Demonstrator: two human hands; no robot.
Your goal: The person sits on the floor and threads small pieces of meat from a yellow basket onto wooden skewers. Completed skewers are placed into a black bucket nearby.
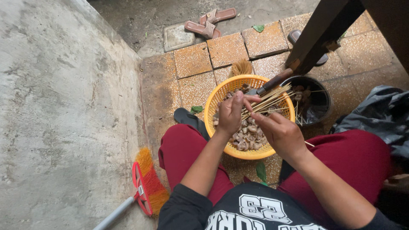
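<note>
Skewers [266, 102] bunched in left hand [230, 115], fingers perhaps hiding their ends

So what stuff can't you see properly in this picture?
Head view only:
- Pieces in the yellow basket: partly covered by the left hand and right hand.
- Black bucket: its contents lie in shadow under the dark wooden beam.
- Broom: handle cut off by the bottom edge.
</note>
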